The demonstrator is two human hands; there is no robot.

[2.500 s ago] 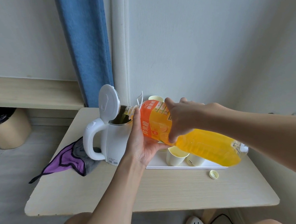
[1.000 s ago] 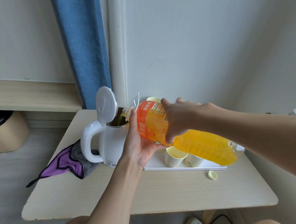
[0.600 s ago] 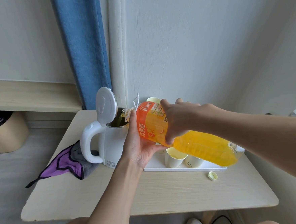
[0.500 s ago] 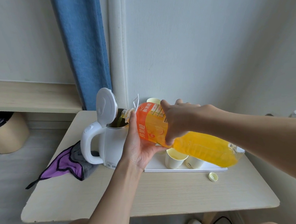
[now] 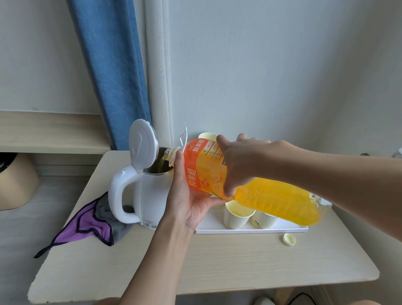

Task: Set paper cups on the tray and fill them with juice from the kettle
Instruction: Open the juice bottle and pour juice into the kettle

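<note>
In the middle of the picture, a big juice bottle point(image 5: 257, 191) full of orange juice is tipped on its side, with its open mouth pointing to the left. The left hand point(image 5: 186, 201) is under the bottle near the neck. Its palm cups the bottle from below and its thumb lies up along the side. The right hand point(image 5: 241, 163) comes in from the right of the picture and wraps over the top of the orange label, with its thumb pressed on the near side. So both hands are gripping the bottle. The mouth of the bottle is just over the open top of a white kettle point(image 5: 151, 198), and a bit of yellow juice shows going in. The kettle stands at center left on a pale wooden table point(image 5: 227, 265), and its round lid point(image 5: 142, 144) is flipped up. Just right of the kettle, a flat white tray point(image 5: 248, 228) lies under the bottle. Two pale paper cups point(image 5: 238, 217) stand upright on it side by side, partly hidden by the bottle. The rim of another cup point(image 5: 207, 136) peeks out behind the bottle. A small yellow bottle cap point(image 5: 289, 239) lies on the table just in front of the tray's right end. A purple and grey cloth point(image 5: 90, 222) lies left of the kettle, touching its base. A blue curtain point(image 5: 113, 63) hangs at the upper left.
</note>
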